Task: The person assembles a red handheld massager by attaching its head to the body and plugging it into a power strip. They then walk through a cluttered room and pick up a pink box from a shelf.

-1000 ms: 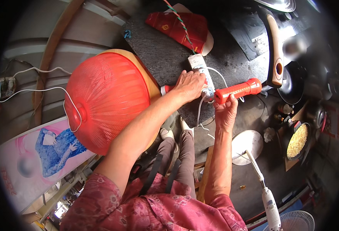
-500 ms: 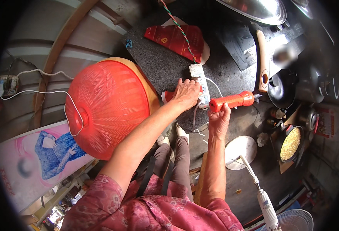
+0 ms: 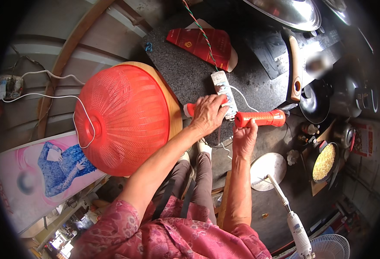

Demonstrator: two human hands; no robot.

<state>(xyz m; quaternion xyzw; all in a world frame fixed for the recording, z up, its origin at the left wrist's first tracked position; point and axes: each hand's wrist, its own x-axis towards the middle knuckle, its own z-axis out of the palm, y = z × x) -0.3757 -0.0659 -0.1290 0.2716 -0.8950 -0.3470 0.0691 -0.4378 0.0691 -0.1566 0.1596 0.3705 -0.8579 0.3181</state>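
Note:
My right hand (image 3: 244, 139) grips a red flashlight-like tube (image 3: 263, 118) near one end, thumb and fingers pinched on its underside. It lies crosswise, its left end close to the lower end of a white power strip (image 3: 225, 93). Over the strip's left side, my left hand (image 3: 208, 115) has its fingers curled round a second red tube-shaped thing (image 3: 190, 109), mostly hidden by the palm. A pale end of it shows left of the hand, and a bit of red beside the fingertips. Cords run from the strip, which lies on a dark speckled counter (image 3: 172, 71).
At left stands a large red plastic cover (image 3: 123, 121) with a white cord across it. A red package (image 3: 205, 45) lies on the counter. To the right are a pan handle (image 3: 294, 69), a pan of yellowish food (image 3: 324, 162), a round metal lid (image 3: 268, 171) and a fan (image 3: 328, 247).
My left hand has shifted slightly down along the power strip, its fingers a little more spread over it. The right hand and its red tube have hardly moved. The view has shifted slightly.

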